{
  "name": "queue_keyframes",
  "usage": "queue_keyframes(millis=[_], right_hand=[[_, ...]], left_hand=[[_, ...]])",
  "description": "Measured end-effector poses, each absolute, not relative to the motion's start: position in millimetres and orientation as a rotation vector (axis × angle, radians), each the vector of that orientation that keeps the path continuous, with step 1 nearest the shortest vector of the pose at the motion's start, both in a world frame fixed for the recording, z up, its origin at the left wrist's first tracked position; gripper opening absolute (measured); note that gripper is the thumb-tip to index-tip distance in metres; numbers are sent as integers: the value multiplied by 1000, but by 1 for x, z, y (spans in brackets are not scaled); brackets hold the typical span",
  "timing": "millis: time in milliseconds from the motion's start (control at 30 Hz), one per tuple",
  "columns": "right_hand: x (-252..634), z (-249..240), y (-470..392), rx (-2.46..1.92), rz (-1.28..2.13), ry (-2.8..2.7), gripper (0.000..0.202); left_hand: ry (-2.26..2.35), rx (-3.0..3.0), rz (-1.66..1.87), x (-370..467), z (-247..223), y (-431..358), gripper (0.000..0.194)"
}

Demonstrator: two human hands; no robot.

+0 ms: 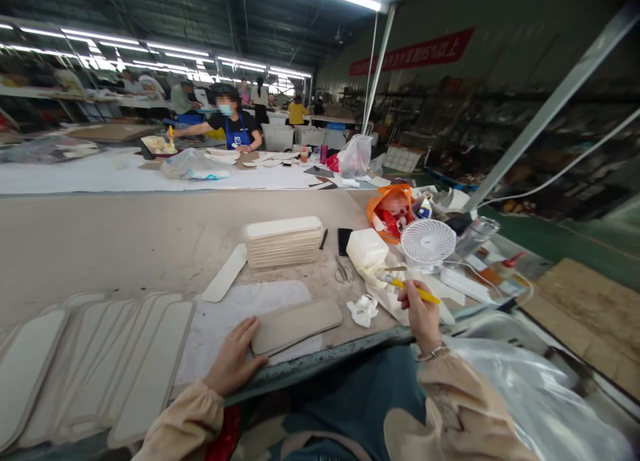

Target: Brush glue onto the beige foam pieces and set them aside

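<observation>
The brush handle [429, 296] is yellow, the fan [429, 241] white.

Stacked panels [284, 244], scissors [343, 270] on table [125, 237]

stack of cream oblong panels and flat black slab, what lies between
Head view: a slim black pen-like stick lies between the stack and slab.

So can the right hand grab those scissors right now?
Probably not right away: the right hand is holding a yellow-handled brush. The scissors look close by, with nothing on top, so it could likely reach them once the brush is down.
</observation>
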State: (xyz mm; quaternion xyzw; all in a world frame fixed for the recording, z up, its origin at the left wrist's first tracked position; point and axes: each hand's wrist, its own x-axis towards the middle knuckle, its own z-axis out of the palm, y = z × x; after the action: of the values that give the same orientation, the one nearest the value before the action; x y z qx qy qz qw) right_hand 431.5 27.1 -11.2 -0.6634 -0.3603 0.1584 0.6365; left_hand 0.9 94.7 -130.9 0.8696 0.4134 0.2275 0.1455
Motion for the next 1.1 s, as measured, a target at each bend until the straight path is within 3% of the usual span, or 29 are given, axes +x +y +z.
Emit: queue_keyframes(millis=[167, 433, 667, 933, 1100], right_hand=[[420, -20, 28, -1346, 583, -733, 32], [293, -56, 40, -1243, 1080, -912, 32], [222, -56, 65, -1278, 1280, -1049, 34], [271, -64, 66, -1544, 1132, -1136, 35], [331, -45, 54, -1810, 710, -1296, 37]], left_hand=[[1223, 2463, 665, 2, -124, 91, 73], [1210, 2426, 608, 8, -115, 88, 79], [1216, 2403, 632, 9, -118, 86, 83], [1213, 2408, 633, 9, -114, 86, 79], [1194, 2422, 656, 9, -116, 86, 75]])
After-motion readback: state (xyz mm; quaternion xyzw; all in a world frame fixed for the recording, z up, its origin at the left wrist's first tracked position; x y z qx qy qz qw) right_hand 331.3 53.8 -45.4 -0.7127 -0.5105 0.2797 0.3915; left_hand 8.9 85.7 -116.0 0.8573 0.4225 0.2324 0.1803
